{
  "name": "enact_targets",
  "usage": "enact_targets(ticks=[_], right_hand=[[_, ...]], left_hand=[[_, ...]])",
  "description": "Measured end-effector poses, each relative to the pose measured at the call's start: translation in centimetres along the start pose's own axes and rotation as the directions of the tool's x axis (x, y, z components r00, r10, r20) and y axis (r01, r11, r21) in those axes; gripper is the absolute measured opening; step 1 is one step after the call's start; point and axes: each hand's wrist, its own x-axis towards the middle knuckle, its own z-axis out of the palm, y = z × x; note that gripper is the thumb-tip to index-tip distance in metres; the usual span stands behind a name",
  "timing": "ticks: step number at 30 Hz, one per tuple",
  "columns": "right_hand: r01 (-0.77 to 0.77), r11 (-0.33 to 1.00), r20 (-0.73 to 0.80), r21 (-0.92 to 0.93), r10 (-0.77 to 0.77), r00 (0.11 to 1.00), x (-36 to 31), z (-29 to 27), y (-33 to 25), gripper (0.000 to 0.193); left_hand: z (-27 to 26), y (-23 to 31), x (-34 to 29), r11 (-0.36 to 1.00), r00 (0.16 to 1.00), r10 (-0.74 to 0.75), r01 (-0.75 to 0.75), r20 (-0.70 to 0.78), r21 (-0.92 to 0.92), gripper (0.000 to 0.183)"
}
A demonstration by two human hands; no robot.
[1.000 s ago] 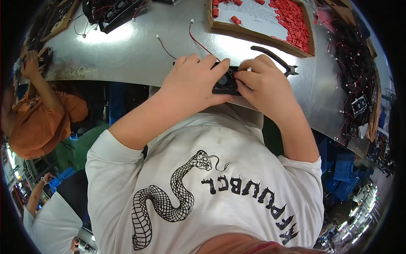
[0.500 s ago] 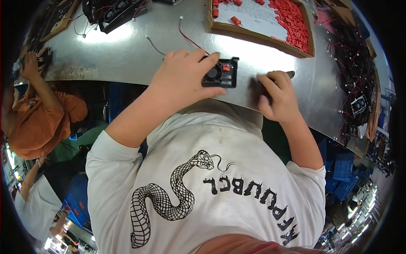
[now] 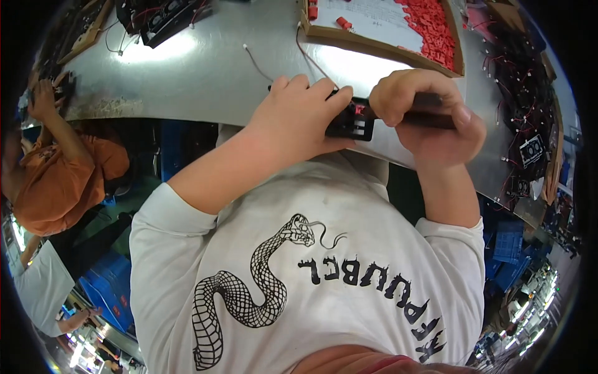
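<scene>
A black plastic fan housing (image 3: 350, 129) lies at the table's near edge, largely covered by my left hand (image 3: 291, 121). Fingers and thumb of that hand close round its left part. A small red plastic piece (image 3: 359, 110) sits in the housing, right of my fingertips. My right hand (image 3: 436, 140) is wrapped around a dark handle (image 3: 430, 118) of a tool whose kind I cannot make out. The tool's narrow end points left and reaches the red piece; whether it touches is hidden. Thin wires with white plugs trail from the housing across the metal table (image 3: 205, 81).
Beyond my hands stands a shallow cardboard box (image 3: 380, 48) of red plastic pieces (image 3: 439, 40) and a paper sheet. More black fan units (image 3: 168, 22) lie at the far left; wired ones (image 3: 517, 112) are piled at right. A co-worker in orange (image 3: 59, 181) works at left.
My right hand has picked up the dark tool from the table and brought it left to the red piece. My left hand and the fan housing have shifted right.
</scene>
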Motion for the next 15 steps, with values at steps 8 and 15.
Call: enact_targets(ticks=[8, 15], right_hand=[[-0.094, 0.973, -0.226, -0.209, 0.045, 0.973, 0.3, 1.6, 0.4, 0.057], [-0.061, 0.973, -0.215, -0.221, 0.013, 0.977, 0.2, 1.4, 0.6, 0.06]], left_hand=[[-0.5, -0.1, -0.5, 1.0, 1.0, 0.003, -0.003, 0.031, -0.011, 0.069], [-0.5, 0.1, 0.1, 1.0, 0.998, -0.008, 0.01, 0.055, -0.028, 0.066]])
